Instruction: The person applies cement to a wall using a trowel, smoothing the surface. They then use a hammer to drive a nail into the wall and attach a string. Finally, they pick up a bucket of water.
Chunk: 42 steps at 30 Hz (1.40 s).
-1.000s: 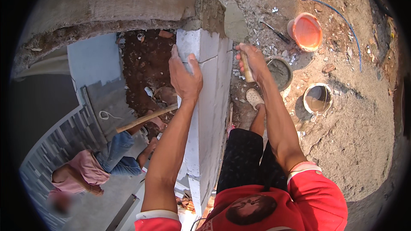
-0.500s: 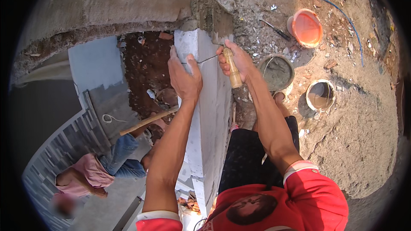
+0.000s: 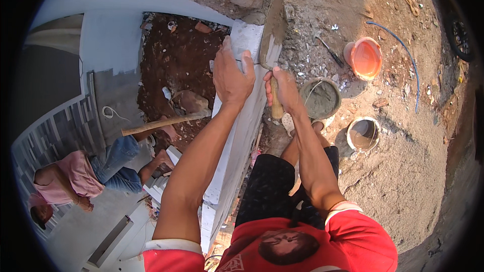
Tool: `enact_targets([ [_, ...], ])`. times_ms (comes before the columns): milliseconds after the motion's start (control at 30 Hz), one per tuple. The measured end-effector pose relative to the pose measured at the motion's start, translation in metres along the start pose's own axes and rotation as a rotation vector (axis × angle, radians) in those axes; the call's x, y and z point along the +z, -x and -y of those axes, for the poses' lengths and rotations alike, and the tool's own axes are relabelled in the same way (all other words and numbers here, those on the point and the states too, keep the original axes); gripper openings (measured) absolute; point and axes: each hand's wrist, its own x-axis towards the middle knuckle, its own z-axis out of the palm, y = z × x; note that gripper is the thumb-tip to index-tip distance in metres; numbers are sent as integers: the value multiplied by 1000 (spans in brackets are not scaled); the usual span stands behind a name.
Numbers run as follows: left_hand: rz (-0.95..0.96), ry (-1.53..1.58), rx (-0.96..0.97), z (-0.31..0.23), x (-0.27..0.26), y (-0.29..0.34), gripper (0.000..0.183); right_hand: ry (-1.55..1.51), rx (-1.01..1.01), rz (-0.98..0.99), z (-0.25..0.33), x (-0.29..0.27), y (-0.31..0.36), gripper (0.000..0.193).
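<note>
Block wall [image 3: 245, 117], pale, smooth and square-edged, with the trowel [image 3: 277, 107] at its far right side. The left hand [image 3: 233, 78], thumb apart from the fingers, lies over the wall's top, presumably for steadying. The right hand [image 3: 286, 91] has its fingers clamped on the trowel's rounded wooden handle, probably to control the blade. Right of the wall, apparently for easy reach: a round bucket [image 3: 304, 90] of pasty grey mortar [image 3: 322, 102].

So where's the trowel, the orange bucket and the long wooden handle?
Trowel [image 3: 277, 107]: head view, on its wooden grip.
Orange bucket [image 3: 366, 59]: head view, on its inside.
Long wooden handle [image 3: 166, 122]: head view, near its middle.
</note>
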Motion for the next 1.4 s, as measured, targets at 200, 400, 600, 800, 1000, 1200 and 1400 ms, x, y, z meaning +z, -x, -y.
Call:
enact_targets([
  [200, 30, 4, -35, -1, -1, 0, 64, -13, 80, 40, -48, -21, 37, 42],
  [400, 27, -16, -35, -3, -3, 2, 60, -93, 23, -61, -26, -36, 21, 40],
  [600, -11, 1, -23, -5, -3, 1, 60, 171, -50, -137, 3, -38, 7, 45],
  [800, 0, -7, -39, -4, -2, 2, 60, 209, -63, -33, -2, -35, 10, 45],
  [1000, 15, -38, -4, -1, -1, 1, 62, 268, 65, 28, -30, -54, 44, 42],
  [1200, 6, -41, 42, 1, 0, 1, 62, 117, 95, -190, -64, -65, 37, 40],
  [1400, -3, -51, 59, -1, 0, 1, 61, 21, -10, -329, -45, -62, -34, 37],
])
